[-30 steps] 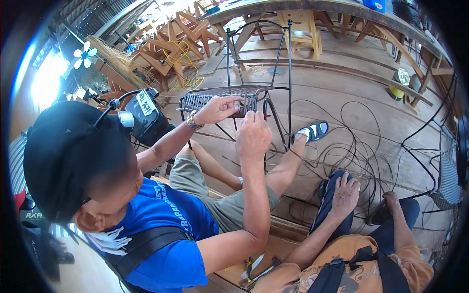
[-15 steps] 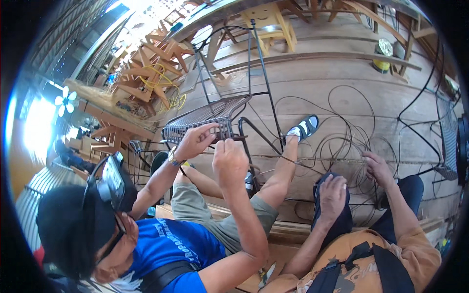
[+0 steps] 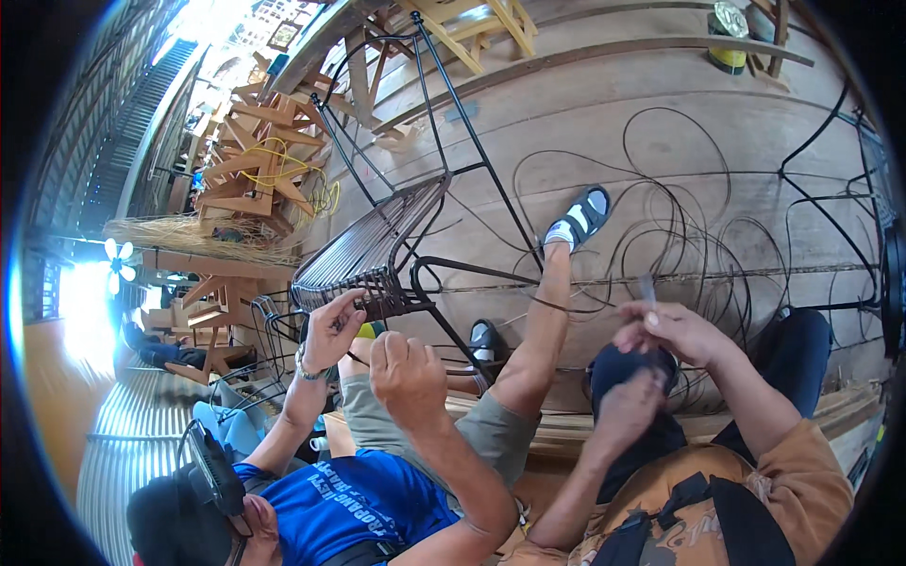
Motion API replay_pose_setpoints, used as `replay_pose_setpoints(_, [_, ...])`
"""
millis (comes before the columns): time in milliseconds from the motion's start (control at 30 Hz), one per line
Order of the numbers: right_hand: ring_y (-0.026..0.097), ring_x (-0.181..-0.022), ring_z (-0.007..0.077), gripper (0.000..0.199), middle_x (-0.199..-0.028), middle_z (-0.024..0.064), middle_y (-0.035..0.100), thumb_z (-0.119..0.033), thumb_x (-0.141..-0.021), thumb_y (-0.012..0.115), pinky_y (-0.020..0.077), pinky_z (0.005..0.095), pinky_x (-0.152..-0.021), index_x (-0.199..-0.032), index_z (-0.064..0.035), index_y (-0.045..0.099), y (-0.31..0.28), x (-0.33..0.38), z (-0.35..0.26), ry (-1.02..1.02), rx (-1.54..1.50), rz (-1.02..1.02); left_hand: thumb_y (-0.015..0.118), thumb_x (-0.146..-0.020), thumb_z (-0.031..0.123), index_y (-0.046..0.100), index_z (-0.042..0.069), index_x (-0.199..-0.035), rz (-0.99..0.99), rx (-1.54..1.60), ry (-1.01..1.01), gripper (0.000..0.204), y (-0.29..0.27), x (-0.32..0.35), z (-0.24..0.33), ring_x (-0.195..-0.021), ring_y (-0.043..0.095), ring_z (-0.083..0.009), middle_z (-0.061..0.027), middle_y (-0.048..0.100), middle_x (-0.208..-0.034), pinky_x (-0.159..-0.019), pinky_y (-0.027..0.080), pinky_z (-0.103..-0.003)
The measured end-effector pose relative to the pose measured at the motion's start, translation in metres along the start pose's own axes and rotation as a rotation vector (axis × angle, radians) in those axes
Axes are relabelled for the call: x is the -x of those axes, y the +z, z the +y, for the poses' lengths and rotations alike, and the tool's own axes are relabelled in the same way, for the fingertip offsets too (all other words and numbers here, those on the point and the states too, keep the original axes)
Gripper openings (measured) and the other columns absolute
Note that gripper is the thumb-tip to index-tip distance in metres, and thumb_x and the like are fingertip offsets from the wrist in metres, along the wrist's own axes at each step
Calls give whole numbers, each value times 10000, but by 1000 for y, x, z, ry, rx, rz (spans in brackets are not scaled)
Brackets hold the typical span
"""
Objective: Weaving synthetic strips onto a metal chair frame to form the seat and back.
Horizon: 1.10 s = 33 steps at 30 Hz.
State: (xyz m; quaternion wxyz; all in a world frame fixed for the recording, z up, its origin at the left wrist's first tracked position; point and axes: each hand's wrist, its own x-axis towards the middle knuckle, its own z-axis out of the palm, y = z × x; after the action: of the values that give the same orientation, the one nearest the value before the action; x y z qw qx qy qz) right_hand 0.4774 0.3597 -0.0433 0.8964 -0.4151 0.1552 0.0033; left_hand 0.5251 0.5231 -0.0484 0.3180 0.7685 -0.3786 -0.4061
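My left hand (image 3: 630, 407) is smeared by motion over my left knee, so its fingers cannot be read. Just above and to its right, my right hand (image 3: 672, 330) has curled fingers, seemingly closed on something I cannot make out. A blurred pale grey sliver (image 3: 646, 287) shows past its fingertips. Loose dark strands (image 3: 672, 203) lie in loops on the floor beyond my hands. At left, a co-worker in a blue shirt (image 3: 363, 505) has both hands (image 3: 408, 377) at the edge of a dark metal-framed chair (image 3: 363, 241) with a slatted, woven-looking seat.
Another dark metal frame (image 3: 830, 198) stands at the right. A tin with a yellow label (image 3: 727, 42) is near a long wooden strip (image 3: 604, 57) at the back. Wooden pieces (image 3: 250, 156) are heaped at far left. The co-worker's sandalled foot (image 3: 580, 219) rests on the plank floor.
My right hand has moved left from the strands toward my left hand. The left has come off my knee slightly nearer me. The view has shifted; the co-worker's hands remain at the chair.
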Motion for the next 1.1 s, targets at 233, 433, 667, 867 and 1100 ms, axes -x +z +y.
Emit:
replay_pose_setpoints(233, [301, -431, 44, 178, -591, -50, 366, -205, -932, 477, 237, 190, -381, -1007, -50, 523, 43, -55, -59, 92, -185, 25, 479, -908, 163, 541, 2, -1082, 365, -394, 116, 245, -100, 26, 51, -902, 574, -353, -203, 597, -952, -781, 467, -402])
replay_pose_setpoints(433, [319, -449, 40, 199, -609, -42, 383, -203, -911, 512, 232, 177, -385, -1030, -44, 527, 99, -104, -55, 34, -30, -93, 470, -913, 85, 565, -3, -1099, 1134, -6, 71, 226, -186, 28, 78, -1113, 543, -274, -177, 584, -1158, -903, 437, -346])
replay_pose_setpoints(667, [329, -421, 45, 189, -575, -43, 393, -213, -913, 513, 227, 187, -363, -1007, -60, 569, 66, -81, -22, 132, 103, -5, 483, -887, 72, 520, -29, -1190, 899, -16, 232, 321, -120, 21, 83, -892, 625, -263, -213, 611, -1052, -806, 475, -310])
replay_pose_setpoints(867, [286, -435, 46, 156, -603, -46, 370, -186, -924, 493, 229, 190, -371, -1014, -75, 558, 71, -63, -42, 74, 127, 46, 496, -843, 194, 306, -96, -1245, 1217, 54, 72, 531, -220, -42, 39, -579, 606, -248, -150, 600, -725, -502, 491, -317])
replay_pose_setpoints(1100, [283, -435, 60, 182, -592, -48, 364, -225, -925, 485, 230, 208, -380, -1016, -79, 543, 25, -29, -32, 79, 210, 220, 528, -820, 247, 396, -20, -993, 1039, 521, -159, 344, -249, -61, 7, -406, 549, -194, -156, 589, -669, -318, 403, -297])
